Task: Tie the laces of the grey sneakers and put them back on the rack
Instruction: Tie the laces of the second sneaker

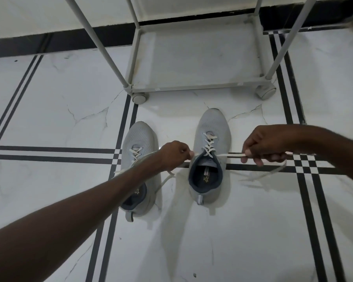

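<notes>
Two grey sneakers stand on the floor, toes pointing away from me. The right sneaker (211, 135) has white laces pulled out to both sides. My left hand (174, 153) grips the left lace end beside its collar. My right hand (263, 145) grips the right lace (230, 155), stretched taut, with its loose tail hanging down toward the floor. The left sneaker (138, 137) lies partly under my left forearm, its laces loose. The grey rack (192, 87) stands just beyond the shoes.
The rack has a bare bottom shelf (196, 55), thin poles and small wheels (139, 98). The floor is white marble tile with black stripes (49, 152). A wall with a black skirting runs behind the rack.
</notes>
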The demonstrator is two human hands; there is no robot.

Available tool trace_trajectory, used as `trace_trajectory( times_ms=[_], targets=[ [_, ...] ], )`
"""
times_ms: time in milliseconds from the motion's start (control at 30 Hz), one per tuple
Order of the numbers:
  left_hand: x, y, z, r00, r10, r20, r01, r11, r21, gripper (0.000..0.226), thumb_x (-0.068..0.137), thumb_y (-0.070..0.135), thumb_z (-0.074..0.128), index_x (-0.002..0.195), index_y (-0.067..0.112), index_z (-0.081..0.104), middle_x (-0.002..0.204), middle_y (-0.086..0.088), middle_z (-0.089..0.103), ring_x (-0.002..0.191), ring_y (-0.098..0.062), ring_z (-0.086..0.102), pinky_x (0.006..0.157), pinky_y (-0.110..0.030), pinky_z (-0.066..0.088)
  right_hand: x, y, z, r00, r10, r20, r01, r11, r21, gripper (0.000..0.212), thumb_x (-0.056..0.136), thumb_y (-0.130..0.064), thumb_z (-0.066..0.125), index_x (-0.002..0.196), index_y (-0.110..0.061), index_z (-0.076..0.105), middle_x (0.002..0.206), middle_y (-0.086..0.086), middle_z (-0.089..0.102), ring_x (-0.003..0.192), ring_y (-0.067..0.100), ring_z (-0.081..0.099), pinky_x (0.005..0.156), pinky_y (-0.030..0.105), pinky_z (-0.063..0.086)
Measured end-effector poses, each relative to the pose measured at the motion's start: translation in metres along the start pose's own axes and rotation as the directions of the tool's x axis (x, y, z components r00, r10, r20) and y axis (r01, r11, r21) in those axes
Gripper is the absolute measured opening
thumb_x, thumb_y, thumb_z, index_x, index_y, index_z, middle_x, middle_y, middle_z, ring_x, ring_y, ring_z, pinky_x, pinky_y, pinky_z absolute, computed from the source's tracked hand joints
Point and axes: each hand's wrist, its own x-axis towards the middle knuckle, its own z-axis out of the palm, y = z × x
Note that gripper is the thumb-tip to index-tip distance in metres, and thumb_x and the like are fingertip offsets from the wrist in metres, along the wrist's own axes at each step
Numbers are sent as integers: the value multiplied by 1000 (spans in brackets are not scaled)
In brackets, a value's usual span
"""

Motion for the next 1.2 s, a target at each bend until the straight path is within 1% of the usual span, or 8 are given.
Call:
trace_trajectory(
  times_ms=[200,333,500,600,767,967,1067,1200],
  targets=[
    [-2,-3,-2,993,39,112,-43,998,35,23,96,38,57,91,17,65,65,9,62,54,-11,61,57,-21,50,16,2,25,991,133,14,-132,989,-64,21,95,-21,57,91,-4,67,82,20,74,66,27,64,62,35,58],
    [1,2,2,992,38,121,-45,997,60,19,97,31,57,93,14,63,67,4,65,51,0,57,56,-19,42,45,12,63,989,-12,-145,19,999,46,38,95,-44,54,82,-9,63,68,9,67,52,20,55,52,29,47],
    [0,-6,-4,995,95,-31,-88,980,180,26,94,34,60,92,14,76,72,3,61,67,-14,55,69,-24,39,52,25,68,971,-132,-198,166,972,166,44,100,-36,47,67,-10,62,47,2,37,35,13,25,38,19,22],
    [-3,-24,-3,989,77,-123,-51,978,204,27,93,37,62,84,17,76,59,3,58,51,-12,51,60,-25,39,54,44,58,963,-90,-253,115,990,86,46,100,-36,47,60,-15,57,48,3,39,38,15,27,45,23,24],
    [-6,-33,5,981,56,-188,-7,967,253,25,91,40,61,85,21,76,74,-8,74,68,-28,68,66,-34,56,59,52,51,938,-132,-322,101,989,-111,45,95,-29,51,52,-16,55,44,-3,46,43,13,39,57,29,34],
    [-16,-59,-18,984,109,-139,-53,933,356,19,90,31,64,88,17,78,86,-10,73,84,-29,67,68,-31,49,47,39,36,954,-144,-263,70,959,-274,46,97,-37,52,55,-20,60,53,0,55,49,12,48,58,28,38],
    [-17,-63,-37,888,257,-380,11,816,578,15,88,30,66,91,23,79,93,-7,66,91,-26,58,68,-31,45,27,12,19,957,-175,-232,75,920,-384,41,95,-34,57,57,-20,54,60,-3,54,58,11,49,61,28,38],
    [-16,-24,-39,774,121,-622,-12,984,177,13,90,29,65,93,24,77,80,4,76,73,-15,70,65,-29,53,5,-34,4,921,-295,-256,141,862,-488,25,93,-29,62,70,-18,64,71,-5,62,71,15,58,69,32,44]
  ],
)
